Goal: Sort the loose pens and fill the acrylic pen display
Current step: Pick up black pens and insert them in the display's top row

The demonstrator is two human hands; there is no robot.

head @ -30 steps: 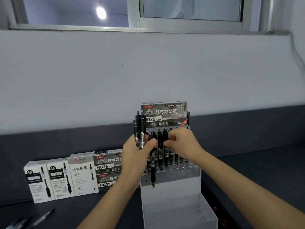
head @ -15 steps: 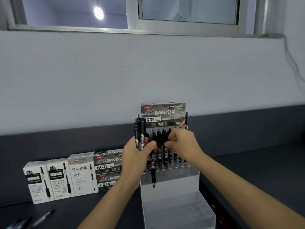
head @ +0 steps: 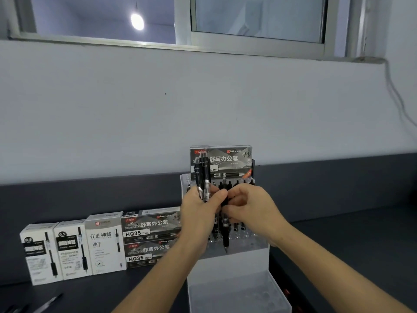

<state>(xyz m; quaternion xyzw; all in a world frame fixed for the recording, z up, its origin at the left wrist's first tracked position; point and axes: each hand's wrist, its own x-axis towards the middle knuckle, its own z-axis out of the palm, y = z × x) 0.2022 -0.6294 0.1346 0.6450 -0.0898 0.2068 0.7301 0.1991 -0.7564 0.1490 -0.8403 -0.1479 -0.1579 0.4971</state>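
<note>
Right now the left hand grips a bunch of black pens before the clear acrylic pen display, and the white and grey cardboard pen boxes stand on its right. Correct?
Not quite: the head view shows the white and grey cardboard pen boxes on the left of the clear acrylic pen display. The left hand does grip the bunch of black pens before it.

Wall [head: 203, 98]: pale grey-white, plain, matte; 1 small dark speck [head: 165, 93] mid-L.
Window [head: 259, 16]: top of view, sliding type, 2 panes, light metal frame [head: 182, 21]; sill [head: 112, 40] runs L to R.
Lamp [head: 137, 21]: 1 round bright bulb on thin cord, seen in L pane.
Cable [head: 395, 96]: thin, drops from sill's R end down wall.
Dark band [head: 90, 195]: charcoal strip along wall's foot, behind counter.
Counter [head: 349, 240]: dark grey, matte, full width.
</note>
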